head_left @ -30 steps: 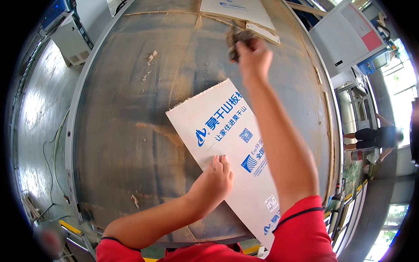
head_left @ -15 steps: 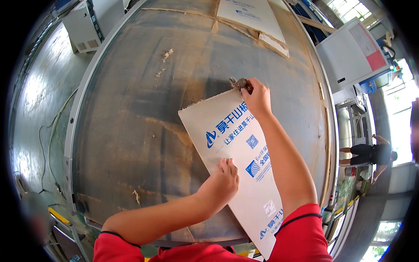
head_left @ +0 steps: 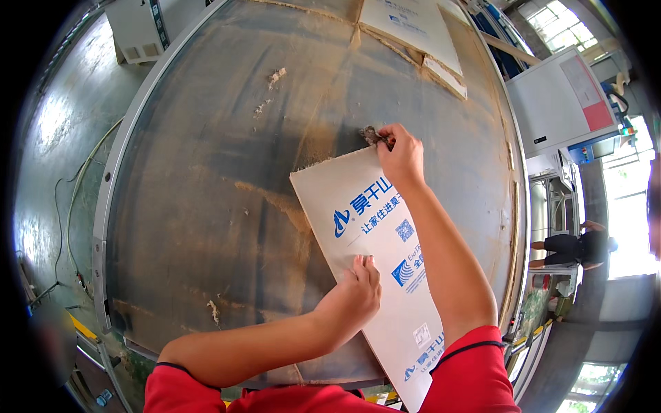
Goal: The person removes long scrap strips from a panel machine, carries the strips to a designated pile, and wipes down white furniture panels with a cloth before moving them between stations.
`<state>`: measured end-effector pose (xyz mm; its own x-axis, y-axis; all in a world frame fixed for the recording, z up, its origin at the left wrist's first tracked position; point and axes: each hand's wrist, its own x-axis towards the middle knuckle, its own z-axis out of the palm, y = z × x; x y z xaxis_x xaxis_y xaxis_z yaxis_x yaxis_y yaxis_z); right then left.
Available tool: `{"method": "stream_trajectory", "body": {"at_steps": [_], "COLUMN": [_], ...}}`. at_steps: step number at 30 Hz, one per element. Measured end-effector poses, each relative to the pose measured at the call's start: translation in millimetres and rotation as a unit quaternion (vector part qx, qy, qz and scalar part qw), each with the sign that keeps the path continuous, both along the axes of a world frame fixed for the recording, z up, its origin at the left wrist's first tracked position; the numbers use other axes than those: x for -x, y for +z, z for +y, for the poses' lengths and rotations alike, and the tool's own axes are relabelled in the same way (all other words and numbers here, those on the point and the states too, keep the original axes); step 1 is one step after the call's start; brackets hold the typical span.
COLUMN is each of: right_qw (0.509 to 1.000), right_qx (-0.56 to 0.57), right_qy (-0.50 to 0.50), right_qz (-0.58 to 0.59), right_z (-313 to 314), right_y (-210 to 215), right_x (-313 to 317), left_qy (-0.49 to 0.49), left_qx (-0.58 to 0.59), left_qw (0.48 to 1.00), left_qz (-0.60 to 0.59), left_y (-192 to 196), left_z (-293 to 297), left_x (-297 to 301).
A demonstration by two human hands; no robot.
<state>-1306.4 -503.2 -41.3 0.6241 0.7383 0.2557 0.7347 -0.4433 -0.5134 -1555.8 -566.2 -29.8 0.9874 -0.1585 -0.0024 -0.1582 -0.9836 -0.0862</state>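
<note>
A long white board (head_left: 358, 227) with blue print lies aslant on the worn dark tabletop (head_left: 206, 151). Its far edge looks rough and fibrous. At the right end of that edge, my right hand (head_left: 401, 157) pinches a fuzzy grey-brown wad (head_left: 372, 135); my fingers partly cover it. My left hand (head_left: 352, 292) rests on the board nearer to me, fingers together and curled, fingertips toward the far side. Its thumb and palm are hidden, so whether anything is inside does not show. My right forearm covers part of the board's right side.
Another printed white panel (head_left: 410, 31) lies at the table's far end beside a broken white strip (head_left: 444, 76). Pale shreds (head_left: 277, 77) are scattered on the tabletop. To the right stand a white cabinet (head_left: 554, 103) and a person in dark clothes (head_left: 582, 246). A cable (head_left: 79, 179) trails on the left floor.
The view has shifted slightly. My right hand has slid a little to the left along the board's far edge with the wad. My left hand stays on the board.
</note>
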Motion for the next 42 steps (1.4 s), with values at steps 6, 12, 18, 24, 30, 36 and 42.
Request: {"method": "stream_trajectory", "body": {"at_steps": [6,12,18,24,30,36,42], "right_qw": [0.992,0.982,0.958,0.971,0.988,0.945,0.927], "right_qx": [-0.018,-0.042,-0.042,-0.138,-0.041,-0.093,-0.220], "right_qy": [0.042,0.133,0.170,0.068,0.124,0.137,-0.004], "right_qz": [0.119,0.130,0.228,0.185,0.086,0.282,0.303], "right_z": [15,28,26,28,24,15,-44], "right_y": [-5,-3,7,29,-8,21,67], "right_x": [77,114,127,104,110,133,92], "left_qy": [0.023,0.020,-0.004,0.036,0.036,0.057,0.065], "left_qx": [0.034,-0.019,0.027,0.016,-0.034,0.034,0.334], "left_qw": [0.999,0.999,1.000,0.996,0.996,0.996,0.937], "left_qz": [-0.021,-0.034,0.002,-0.078,-0.070,-0.058,-0.080], "left_y": [-9,-3,9,-16,-3,-5,-1], "left_z": [-3,-1,2,-7,-6,-6,23], "left_x": [3,0,1,7,5,5,21]}}
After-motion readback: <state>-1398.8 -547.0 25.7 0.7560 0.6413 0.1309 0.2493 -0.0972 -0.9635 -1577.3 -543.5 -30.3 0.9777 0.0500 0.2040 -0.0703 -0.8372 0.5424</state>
